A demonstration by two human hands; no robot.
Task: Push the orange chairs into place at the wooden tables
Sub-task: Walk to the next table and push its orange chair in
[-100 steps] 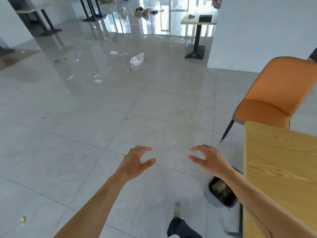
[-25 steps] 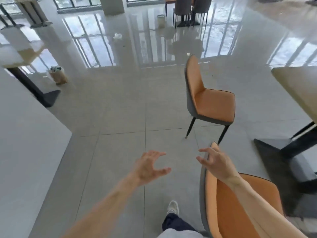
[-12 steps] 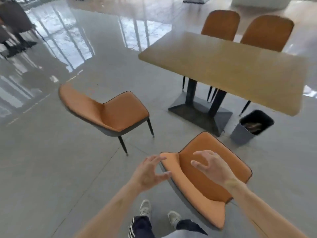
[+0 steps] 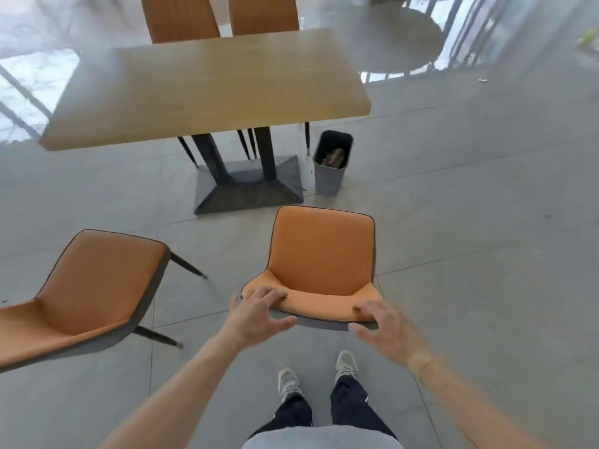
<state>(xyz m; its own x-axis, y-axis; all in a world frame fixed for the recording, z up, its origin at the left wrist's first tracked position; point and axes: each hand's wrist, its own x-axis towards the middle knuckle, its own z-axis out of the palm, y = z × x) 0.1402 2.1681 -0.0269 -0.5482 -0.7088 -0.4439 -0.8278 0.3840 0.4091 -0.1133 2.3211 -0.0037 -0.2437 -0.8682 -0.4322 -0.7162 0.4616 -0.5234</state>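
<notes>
Orange chair (image 4: 321,254) faces the wooden table (image 4: 207,89); both grips clasp its backrest top.

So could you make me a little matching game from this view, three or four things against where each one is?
Things:
1. wooden table
2. grey bin
3. centre chair
4. left chair

Places:
A. by the table base, holding rubbish
B. both hands on its backrest top
C. untouched, angled, at the image's left edge
D. two chairs tucked in on its far side

Pairs: 1-D, 2-A, 3-B, 4-C
</notes>
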